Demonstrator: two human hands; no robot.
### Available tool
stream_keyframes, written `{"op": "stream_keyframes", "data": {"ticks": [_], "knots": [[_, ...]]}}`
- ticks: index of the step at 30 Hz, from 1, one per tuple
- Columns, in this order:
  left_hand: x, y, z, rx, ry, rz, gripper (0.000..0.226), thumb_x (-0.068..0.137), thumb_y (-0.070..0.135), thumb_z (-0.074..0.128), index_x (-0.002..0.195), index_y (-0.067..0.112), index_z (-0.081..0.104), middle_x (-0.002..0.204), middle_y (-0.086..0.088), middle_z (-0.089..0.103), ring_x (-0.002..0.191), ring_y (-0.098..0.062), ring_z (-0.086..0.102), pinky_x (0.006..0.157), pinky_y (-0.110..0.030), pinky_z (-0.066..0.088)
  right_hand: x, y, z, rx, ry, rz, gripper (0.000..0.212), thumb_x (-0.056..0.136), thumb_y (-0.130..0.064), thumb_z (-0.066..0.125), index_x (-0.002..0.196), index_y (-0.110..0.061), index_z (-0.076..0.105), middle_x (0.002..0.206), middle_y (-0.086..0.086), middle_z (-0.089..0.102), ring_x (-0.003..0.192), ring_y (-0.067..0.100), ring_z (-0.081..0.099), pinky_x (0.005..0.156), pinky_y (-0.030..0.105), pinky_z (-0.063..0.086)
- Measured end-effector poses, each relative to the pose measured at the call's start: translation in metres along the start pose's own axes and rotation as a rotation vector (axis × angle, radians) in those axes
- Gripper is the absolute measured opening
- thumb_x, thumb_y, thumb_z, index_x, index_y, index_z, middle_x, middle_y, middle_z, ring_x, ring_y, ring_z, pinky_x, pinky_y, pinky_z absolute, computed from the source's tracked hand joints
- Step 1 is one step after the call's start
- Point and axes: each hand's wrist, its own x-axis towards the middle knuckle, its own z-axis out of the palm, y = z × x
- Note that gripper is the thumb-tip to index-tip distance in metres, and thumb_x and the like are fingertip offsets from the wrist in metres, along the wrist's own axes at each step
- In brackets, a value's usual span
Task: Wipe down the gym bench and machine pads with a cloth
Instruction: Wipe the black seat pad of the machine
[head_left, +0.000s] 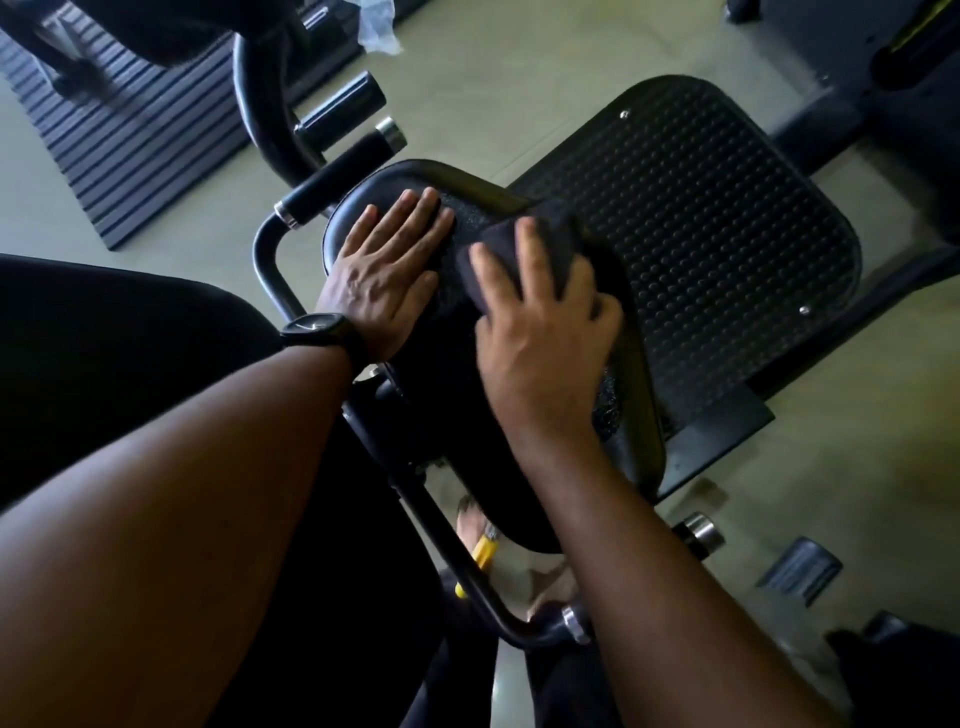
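A black padded machine seat fills the middle of the head view. My left hand, with a black watch on its wrist, lies flat with straight fingers on the seat's far left part. My right hand presses a dark cloth onto the seat just to the right of the left hand. Its fingers are spread over the cloth, which bunches up under the fingertips. The right hand is a little blurred.
A studded black footplate lies beyond the seat on the right. Black tube handles with chrome ends flank the seat. A ribbed rubber mat covers the floor at far left. Another dark pad sits at left.
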Motion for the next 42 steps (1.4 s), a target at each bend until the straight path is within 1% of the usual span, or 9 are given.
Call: {"op": "stream_keyframes", "data": {"ticks": [3, 5, 8, 13, 19, 24, 29, 35, 42], "knots": [[0.0, -0.001, -0.001, 0.002, -0.016, -0.008, 0.061, 0.104, 0.037, 0.028, 0.162, 0.021, 0.021, 0.17, -0.003, 0.014, 0.157, -0.022, 0.008, 0.127, -0.051, 0.008, -0.028, -0.007, -0.002, 0.0, 0.052, 0.282, 0.065, 0.089, -0.037, 0.061, 0.151, -0.037, 0.042, 0.165, 0.003, 0.03, 0.136, 0.042, 0.04, 0.098, 0.055, 0.038], [-0.001, -0.003, -0.001, 0.012, -0.021, -0.005, 0.062, 0.103, 0.037, 0.028, 0.162, 0.022, 0.021, 0.17, -0.002, 0.013, 0.157, -0.022, 0.007, 0.127, -0.05, 0.007, -0.058, -0.026, 0.003, 0.013, 0.073, 0.31, 0.061, 0.09, -0.034, 0.061, 0.148, -0.035, 0.047, 0.163, 0.004, 0.035, 0.131, 0.044, 0.045, 0.097, 0.056, 0.039], [-0.001, -0.003, -0.001, 0.015, -0.026, -0.001, 0.062, 0.103, 0.037, 0.027, 0.162, 0.021, 0.021, 0.17, -0.003, 0.013, 0.157, -0.022, 0.007, 0.127, -0.05, 0.007, -0.074, -0.046, 0.012, 0.022, 0.066, 0.115, 0.051, 0.091, -0.034, 0.065, 0.141, -0.034, 0.057, 0.157, 0.003, 0.044, 0.124, 0.043, 0.05, 0.094, 0.055, 0.038], [-0.002, 0.001, -0.002, 0.008, -0.036, -0.021, 0.061, 0.104, 0.039, 0.025, 0.162, 0.021, 0.019, 0.17, -0.004, 0.012, 0.157, -0.023, 0.007, 0.127, -0.05, 0.006, -0.013, -0.003, 0.001, -0.024, -0.017, -0.21, 0.055, 0.093, -0.034, 0.062, 0.146, -0.037, 0.049, 0.161, 0.002, 0.037, 0.132, 0.042, 0.044, 0.095, 0.055, 0.039], [-0.008, 0.027, 0.006, -0.055, -0.083, -0.217, 0.076, 0.096, 0.059, 0.024, 0.163, 0.028, 0.006, 0.168, 0.006, -0.006, 0.155, -0.015, -0.011, 0.127, -0.043, -0.006, -0.05, 0.012, -0.011, -0.011, 0.041, 0.418, 0.065, 0.09, -0.038, 0.062, 0.152, -0.034, 0.04, 0.164, 0.006, 0.031, 0.131, 0.046, 0.043, 0.093, 0.055, 0.04], [-0.01, 0.027, 0.009, -0.04, -0.05, -0.243, 0.074, 0.097, 0.06, 0.021, 0.163, 0.029, 0.008, 0.17, 0.004, 0.0, 0.154, -0.012, -0.009, 0.127, -0.041, -0.004, -0.097, -0.043, 0.008, 0.013, 0.043, 0.104, 0.052, 0.089, -0.039, 0.064, 0.14, -0.038, 0.056, 0.158, 0.002, 0.043, 0.123, 0.042, 0.047, 0.094, 0.054, 0.04], [-0.01, 0.024, 0.013, -0.063, 0.008, -0.231, 0.069, 0.099, 0.054, 0.023, 0.162, 0.029, 0.016, 0.17, 0.003, 0.007, 0.157, -0.016, 0.0, 0.128, -0.04, -0.002, -0.045, -0.004, 0.001, 0.014, 0.016, -0.118, 0.049, 0.094, -0.033, 0.061, 0.142, -0.04, 0.054, 0.16, 0.0, 0.04, 0.128, 0.04, 0.045, 0.092, 0.053, 0.038], [-0.013, 0.026, 0.013, -0.064, 0.034, -0.214, 0.068, 0.1, 0.051, 0.029, 0.163, 0.028, 0.017, 0.17, 0.001, 0.009, 0.158, -0.019, 0.002, 0.128, -0.043, 0.0, -0.069, 0.004, -0.002, 0.011, 0.125, 0.437, 0.062, 0.089, -0.035, 0.063, 0.148, -0.039, 0.045, 0.162, 0.001, 0.035, 0.128, 0.042, 0.047, 0.094, 0.054, 0.039], [-0.013, 0.023, 0.014, -0.053, 0.041, -0.201, 0.069, 0.099, 0.05, 0.028, 0.162, 0.025, 0.018, 0.17, -0.001, 0.01, 0.157, -0.02, 0.003, 0.128, -0.044, 0.002, -0.065, -0.028, 0.006, 0.05, 0.04, -0.068, 0.044, 0.097, -0.032, 0.057, 0.141, -0.039, 0.055, 0.159, -0.001, 0.041, 0.125, 0.039, 0.049, 0.095, 0.052, 0.035]]}}
